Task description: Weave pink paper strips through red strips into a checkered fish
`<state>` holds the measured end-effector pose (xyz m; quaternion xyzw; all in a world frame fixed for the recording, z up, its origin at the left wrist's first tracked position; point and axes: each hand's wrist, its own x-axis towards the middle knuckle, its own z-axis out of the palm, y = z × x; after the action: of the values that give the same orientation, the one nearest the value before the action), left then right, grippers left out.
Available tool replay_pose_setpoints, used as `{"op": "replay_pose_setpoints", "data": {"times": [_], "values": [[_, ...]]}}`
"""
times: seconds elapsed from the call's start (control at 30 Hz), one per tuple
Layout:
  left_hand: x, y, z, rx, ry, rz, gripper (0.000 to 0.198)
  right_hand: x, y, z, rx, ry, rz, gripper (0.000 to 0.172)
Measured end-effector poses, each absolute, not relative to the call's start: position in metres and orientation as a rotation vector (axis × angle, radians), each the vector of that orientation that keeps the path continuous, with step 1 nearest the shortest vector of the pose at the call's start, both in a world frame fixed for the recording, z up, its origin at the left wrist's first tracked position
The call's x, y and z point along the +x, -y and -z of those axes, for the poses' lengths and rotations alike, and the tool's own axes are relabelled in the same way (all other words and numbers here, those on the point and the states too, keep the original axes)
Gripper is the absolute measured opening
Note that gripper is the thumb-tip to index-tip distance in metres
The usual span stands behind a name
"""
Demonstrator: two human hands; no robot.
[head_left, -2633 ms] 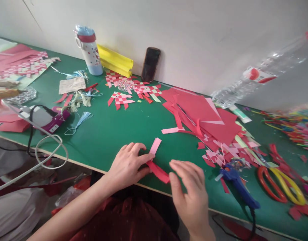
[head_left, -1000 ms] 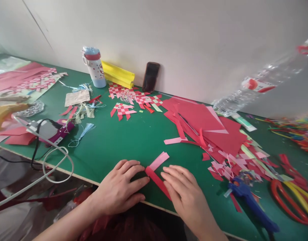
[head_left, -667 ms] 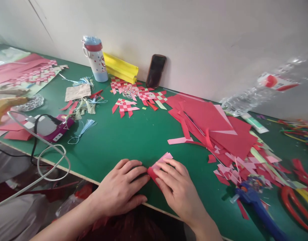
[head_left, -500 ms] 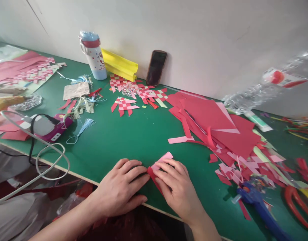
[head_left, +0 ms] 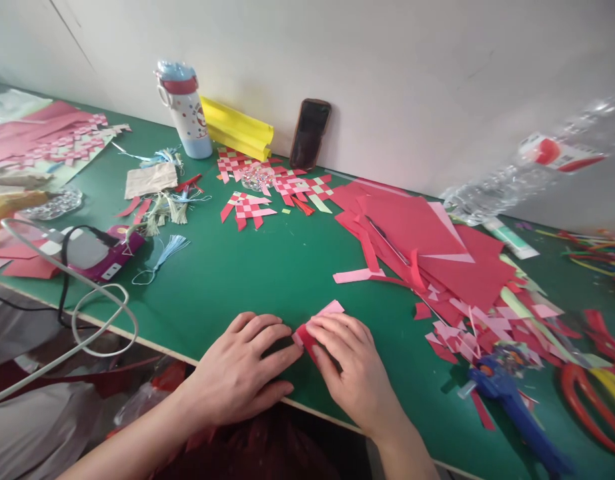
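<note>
Head view: left hand (head_left: 240, 372), right hand (head_left: 355, 370), fingers wide, flat on paper strip (head_left: 302, 333).

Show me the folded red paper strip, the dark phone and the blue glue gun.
folded red paper strip (head_left: 304, 335): head view, visible left end.
dark rectangular phone (head_left: 310, 133): head view, screen middle.
blue plastic glue gun (head_left: 497, 390): head view, body.

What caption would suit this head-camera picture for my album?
Left hand and right hand press red and pink paper strips onto a green table, beside red paper sheets.
</note>
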<state>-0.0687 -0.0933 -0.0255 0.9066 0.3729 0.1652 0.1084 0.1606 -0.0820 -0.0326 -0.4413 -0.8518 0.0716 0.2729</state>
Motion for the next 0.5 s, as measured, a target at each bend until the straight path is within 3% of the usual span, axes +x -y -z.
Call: {"op": "replay_pose_setpoints", "data": {"times": [0.3, 0.5], "values": [[-0.069, 0.093, 0.024, 2.674, -1.086, -0.45, 0.043, 0.168, 0.086, 0.038, -1.324, 2.315, -0.03, 0.026], [-0.067, 0.091, 0.024, 2.615, -1.092, -0.531, 0.034, 0.174, 0.09, 0.044, -1.41, 2.225, 0.041, 0.025]]}}
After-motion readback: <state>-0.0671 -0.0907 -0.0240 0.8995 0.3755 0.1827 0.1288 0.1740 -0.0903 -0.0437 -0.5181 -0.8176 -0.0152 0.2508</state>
